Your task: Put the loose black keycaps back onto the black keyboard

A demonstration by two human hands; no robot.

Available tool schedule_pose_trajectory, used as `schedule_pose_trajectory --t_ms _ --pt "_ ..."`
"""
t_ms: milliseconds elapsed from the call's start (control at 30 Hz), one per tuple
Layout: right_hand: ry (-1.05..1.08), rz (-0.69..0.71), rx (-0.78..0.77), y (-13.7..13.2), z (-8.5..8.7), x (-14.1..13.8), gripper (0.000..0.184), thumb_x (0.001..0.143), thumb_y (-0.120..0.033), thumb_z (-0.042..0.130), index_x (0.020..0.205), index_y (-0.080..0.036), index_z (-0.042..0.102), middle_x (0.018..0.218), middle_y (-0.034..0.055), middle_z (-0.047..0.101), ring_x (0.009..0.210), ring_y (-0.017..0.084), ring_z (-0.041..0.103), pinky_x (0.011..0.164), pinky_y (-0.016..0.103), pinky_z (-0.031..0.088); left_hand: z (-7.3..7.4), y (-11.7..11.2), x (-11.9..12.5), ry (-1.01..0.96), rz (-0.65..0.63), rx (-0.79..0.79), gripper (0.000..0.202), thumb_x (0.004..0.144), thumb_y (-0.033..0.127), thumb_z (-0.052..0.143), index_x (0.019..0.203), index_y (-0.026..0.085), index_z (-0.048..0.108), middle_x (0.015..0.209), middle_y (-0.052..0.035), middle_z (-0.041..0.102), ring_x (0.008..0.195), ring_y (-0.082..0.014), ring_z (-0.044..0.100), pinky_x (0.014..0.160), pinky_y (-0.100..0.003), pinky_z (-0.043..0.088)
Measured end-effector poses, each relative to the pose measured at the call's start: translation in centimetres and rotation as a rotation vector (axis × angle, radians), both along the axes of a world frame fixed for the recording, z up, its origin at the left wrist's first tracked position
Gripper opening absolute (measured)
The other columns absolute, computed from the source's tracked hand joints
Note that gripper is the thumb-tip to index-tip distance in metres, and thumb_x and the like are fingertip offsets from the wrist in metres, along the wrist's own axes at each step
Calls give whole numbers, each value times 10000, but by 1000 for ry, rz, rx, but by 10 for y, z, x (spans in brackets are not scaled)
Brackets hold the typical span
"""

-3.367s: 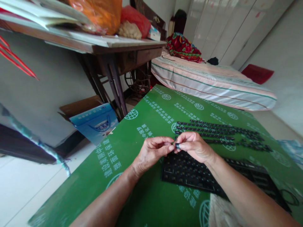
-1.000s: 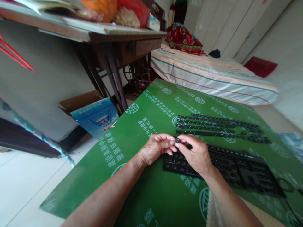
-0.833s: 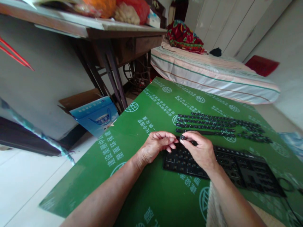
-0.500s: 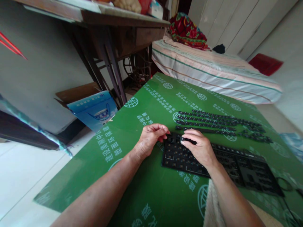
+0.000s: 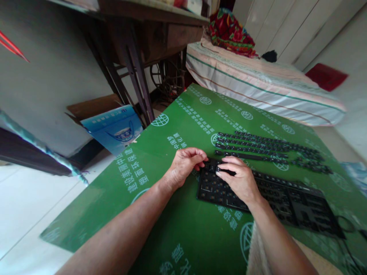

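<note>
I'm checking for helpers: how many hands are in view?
2: the left hand near the far left corner of the keyboard, and the right hand over its left part. No others show.

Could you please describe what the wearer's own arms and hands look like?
The left hand and right hand are ungloved. Both forearms are bare as far as the picture shows, with no sleeve, watch or bracelet visible. No ring shows, though some fingers are partly hidden. Creases mark the left wrist.
</note>
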State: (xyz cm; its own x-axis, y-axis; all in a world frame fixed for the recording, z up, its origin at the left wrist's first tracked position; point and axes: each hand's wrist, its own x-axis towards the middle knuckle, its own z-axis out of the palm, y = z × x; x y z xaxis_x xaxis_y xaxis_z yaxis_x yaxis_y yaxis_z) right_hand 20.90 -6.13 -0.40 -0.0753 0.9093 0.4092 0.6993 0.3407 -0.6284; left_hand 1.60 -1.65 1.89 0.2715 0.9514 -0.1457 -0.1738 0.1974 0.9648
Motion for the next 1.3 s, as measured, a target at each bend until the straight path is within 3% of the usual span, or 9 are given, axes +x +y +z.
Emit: schedule_pose_trajectory --t_ms 767,1100,1167,1300 --pt "13 -54 -77 -2 7 -5 91 724 -221 705 800 -245 747 1023 72 685 950 234 630 912 430 481 -2 -2 2 128 -63 66 141 691 287 669 706 147 676 586 1 614 504 -75 508 487 -174 397" --pt "-47 -68 -10 -5 3 -6 96 762 -236 671 815 -245 751 1028 84 675 992 247 608 932 451 472 -8 -3 3 212 -70 174 144 755 300 627 734 162 663 600 6 589 519 -94 505 506 -202 418" --pt "-51 -68 3 -5 2 -6 95 765 -236 672 817 -254 750 1031 79 674 1001 246 607 932 447 474 -7 -5 3 263 -70 289 121 755 287 638 766 175 684 700 -16 616 636 -127 558 613 -241 469" --pt "-45 -69 5 -5 0 -6 95 772 -236 666 817 -243 750 1041 90 669 1005 251 609 931 450 477 -6 -7 2 552 -169 847 193 808 228 590 953 190 712 1113 -99 601 1037 -234 547 932 -393 438"
